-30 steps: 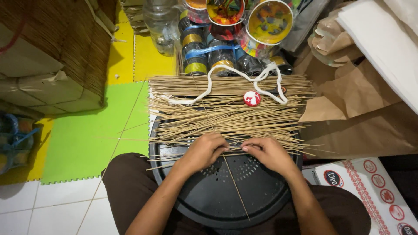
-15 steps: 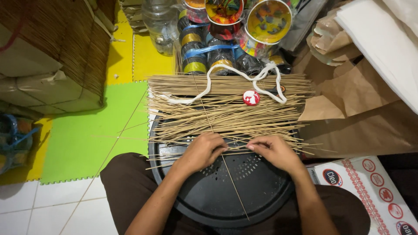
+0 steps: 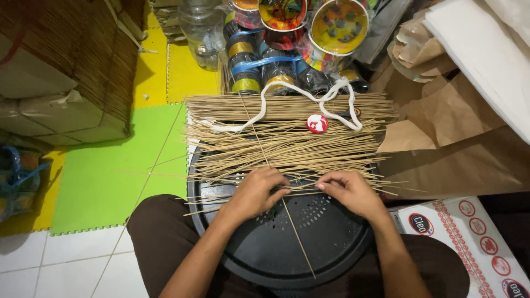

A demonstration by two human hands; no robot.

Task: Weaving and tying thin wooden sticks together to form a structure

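Note:
A pile of thin tan sticks (image 3: pixel 287 138) lies across the far half of a round black perforated tray (image 3: pixel 309 243) on my lap. My left hand (image 3: pixel 256 190) and my right hand (image 3: pixel 348 190) rest at the near edge of the pile, both pinching a few sticks between fingertips. One long stick (image 3: pixel 295 237) runs diagonally over the tray between my hands. A white cord (image 3: pixel 287 91) and a small red-and-white round cap (image 3: pixel 317 123) lie on top of the sticks.
Colourful tape rolls and tins (image 3: pixel 292 38) and a clear bottle (image 3: pixel 201 27) stand beyond the sticks. Stacked stick bundles in a box (image 3: pixel 72 66) sit left, brown paper bags (image 3: pixel 452 127) right, a printed carton (image 3: pixel 469 237) near right. Green and yellow foam mats (image 3: pixel 105 171) cover the floor.
My right hand has shifted slightly right and then back along the near sticks; my left hand stays on the sticks. The pile is much the same.

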